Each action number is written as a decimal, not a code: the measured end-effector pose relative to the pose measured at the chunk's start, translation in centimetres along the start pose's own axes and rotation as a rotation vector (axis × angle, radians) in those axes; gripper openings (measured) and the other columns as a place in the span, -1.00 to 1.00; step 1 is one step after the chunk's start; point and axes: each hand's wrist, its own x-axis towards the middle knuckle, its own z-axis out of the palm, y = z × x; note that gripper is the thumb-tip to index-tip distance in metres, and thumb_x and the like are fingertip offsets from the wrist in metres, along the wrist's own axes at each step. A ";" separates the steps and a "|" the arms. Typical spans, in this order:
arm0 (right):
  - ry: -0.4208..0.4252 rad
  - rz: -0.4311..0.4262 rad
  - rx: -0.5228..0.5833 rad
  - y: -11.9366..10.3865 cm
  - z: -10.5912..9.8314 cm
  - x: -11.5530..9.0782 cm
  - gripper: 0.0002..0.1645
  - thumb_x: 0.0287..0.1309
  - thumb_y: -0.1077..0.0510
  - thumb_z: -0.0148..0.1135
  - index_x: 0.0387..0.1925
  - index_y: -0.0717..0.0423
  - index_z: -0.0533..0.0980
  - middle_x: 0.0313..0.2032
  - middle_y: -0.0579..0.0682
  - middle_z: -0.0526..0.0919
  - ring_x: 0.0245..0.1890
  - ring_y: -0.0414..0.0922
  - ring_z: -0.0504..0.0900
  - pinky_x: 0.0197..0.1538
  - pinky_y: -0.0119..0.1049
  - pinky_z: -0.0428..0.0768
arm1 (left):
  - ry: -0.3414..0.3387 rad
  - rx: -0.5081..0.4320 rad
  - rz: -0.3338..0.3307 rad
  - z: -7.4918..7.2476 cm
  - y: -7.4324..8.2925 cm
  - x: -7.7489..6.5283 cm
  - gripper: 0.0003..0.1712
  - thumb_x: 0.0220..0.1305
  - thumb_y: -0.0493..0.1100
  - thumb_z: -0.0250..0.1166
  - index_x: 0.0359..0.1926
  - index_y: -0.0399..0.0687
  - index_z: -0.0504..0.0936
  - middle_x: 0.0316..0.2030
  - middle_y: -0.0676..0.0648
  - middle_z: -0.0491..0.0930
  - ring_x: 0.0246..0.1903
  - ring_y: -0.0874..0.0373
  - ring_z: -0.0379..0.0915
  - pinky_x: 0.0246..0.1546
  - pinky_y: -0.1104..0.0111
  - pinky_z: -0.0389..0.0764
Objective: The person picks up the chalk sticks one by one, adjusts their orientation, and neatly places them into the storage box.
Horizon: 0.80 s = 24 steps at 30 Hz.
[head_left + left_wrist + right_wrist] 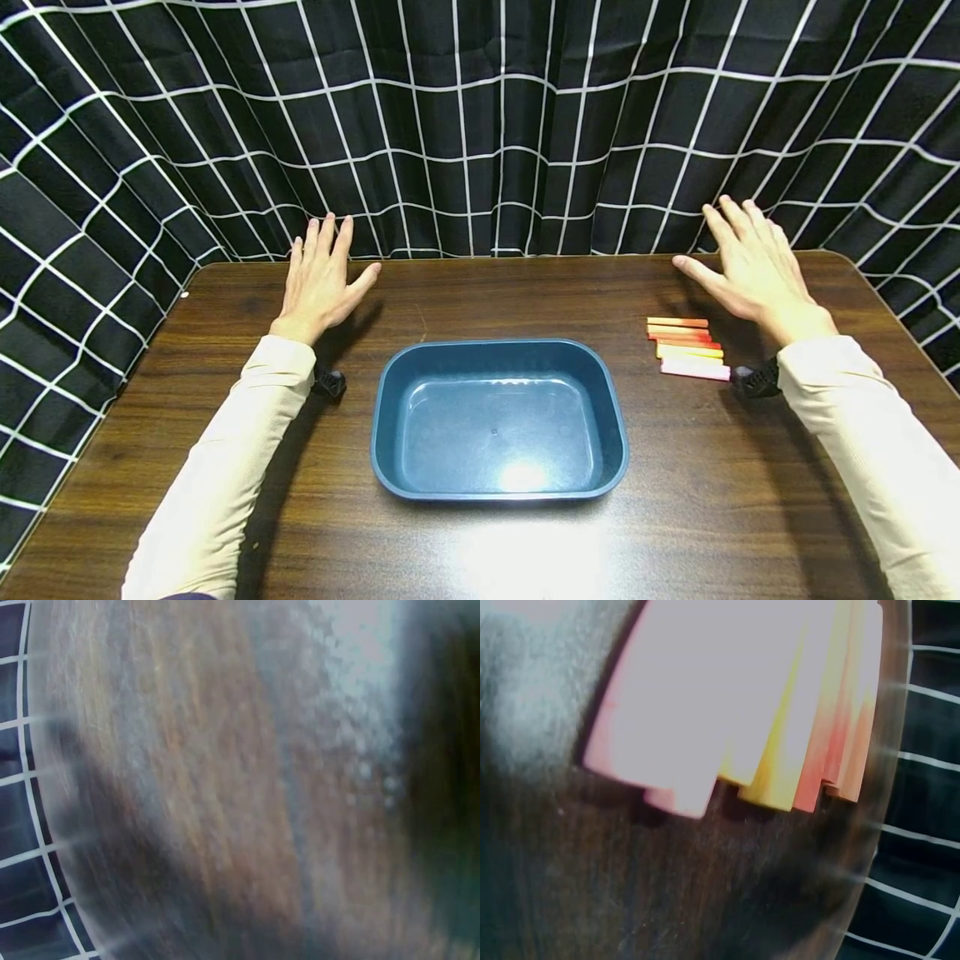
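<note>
My left hand [318,279] is stretched out near the table's back left, its fingers straight and the thumb spread, holding nothing. On the other side my right hand [757,271] is likewise spread with straight fingers and holds nothing, close behind and to the right of a row of short coloured sticks [686,352]. These lie side by side, orange and red at the back, yellow in the middle, a pale pink stick [660,735] nearest me; the right wrist view shows their ends large and overexposed. Between the hands stands a blue rectangular basin [480,417] with nothing in it.
The dark wooden table [360,542] carries all of this. A black curtain [480,125] with a white grid hangs behind its back edge and along both sides. Black wrist cameras show below the cuffs. The left wrist view is blurred, mostly bare wood.
</note>
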 end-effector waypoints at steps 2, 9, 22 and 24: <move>-0.003 -0.005 0.002 -0.1 0.0 0.0 0.04 0.33 -0.41 -0.08 0.51 0.23 0.04 0.53 0.31 -0.02 0.54 0.32 -0.11 0.48 0.37 -0.07 | -0.002 -0.002 0.000 0.0 0.0 0.0 -0.06 0.37 0.29 0.07 0.56 -0.08 0.00 0.55 -0.29 -0.05 0.56 -0.23 -0.23 0.53 -0.14 -0.12; 0.001 -0.018 -0.001 -0.4 -0.1 -0.3 0.03 0.33 -0.40 -0.05 0.50 0.24 0.07 0.52 0.31 0.01 0.53 0.32 -0.08 0.47 0.37 -0.03 | -0.012 -0.023 0.005 0.0 0.4 -0.1 -0.07 0.38 0.28 0.05 0.56 -0.07 -0.01 0.56 -0.28 -0.07 0.56 -0.23 -0.25 0.53 -0.15 -0.14; 0.021 -0.047 0.030 -1.2 -0.1 -0.9 -0.03 0.34 -0.32 0.02 0.49 0.24 0.10 0.52 0.31 0.05 0.52 0.33 -0.03 0.47 0.35 -0.01 | -0.028 -0.061 0.022 -0.4 1.3 -0.5 -0.08 0.38 0.28 0.05 0.57 -0.04 -0.01 0.56 -0.25 -0.09 0.57 -0.19 -0.29 0.54 -0.13 -0.15; 0.020 -0.047 0.036 -1.2 -0.1 -1.0 -0.03 0.34 -0.33 0.02 0.49 0.24 0.10 0.51 0.32 0.06 0.52 0.33 -0.03 0.47 0.35 0.00 | -0.029 -0.068 0.022 -0.4 1.3 -0.6 -0.09 0.39 0.27 0.05 0.56 -0.04 -0.01 0.56 -0.25 -0.08 0.57 -0.20 -0.27 0.55 -0.13 -0.15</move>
